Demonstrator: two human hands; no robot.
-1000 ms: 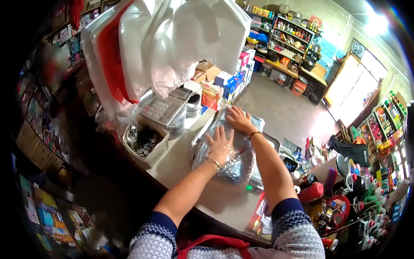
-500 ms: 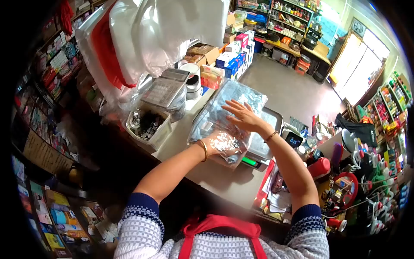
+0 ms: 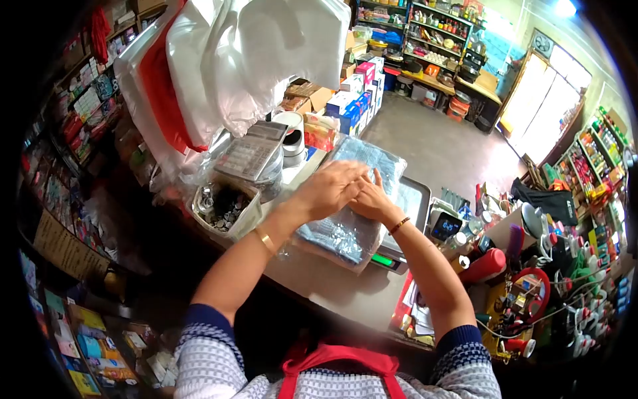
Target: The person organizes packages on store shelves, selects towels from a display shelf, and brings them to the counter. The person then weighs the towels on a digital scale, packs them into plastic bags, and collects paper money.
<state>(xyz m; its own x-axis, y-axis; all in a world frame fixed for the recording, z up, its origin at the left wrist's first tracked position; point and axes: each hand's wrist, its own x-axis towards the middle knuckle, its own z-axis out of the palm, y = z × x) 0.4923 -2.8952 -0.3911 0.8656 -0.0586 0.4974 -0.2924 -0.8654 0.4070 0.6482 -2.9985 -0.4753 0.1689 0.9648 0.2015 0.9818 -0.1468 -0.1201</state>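
A blue-grey folded cloth item in a clear plastic bag (image 3: pixel 339 236) lies on the counter (image 3: pixel 306 282), its right part over a metal-topped scale (image 3: pixel 412 206) with a green lit display. My left hand (image 3: pixel 329 189) is over the upper middle of the bag, its fingers stretched out and slightly blurred. Close against it, my right hand (image 3: pixel 372 199) is also over the bag, fingers apart, overlapping the left fingertips. Neither hand grips the bag. Whether the palms press on the plastic is hidden.
Left of the bag stand a tub of coins (image 3: pixel 226 206), a calculator (image 3: pixel 251 156) and a white canister (image 3: pixel 291 136). White plastic bags (image 3: pixel 266 53) hang above. At right are a digital clock (image 3: pixel 446 226), a red bottle (image 3: pixel 483 266) and crowded goods.
My left hand has come up from the lower part of the bag to meet my right hand, which moved slightly left and down. More of the bag's lower part now shows.
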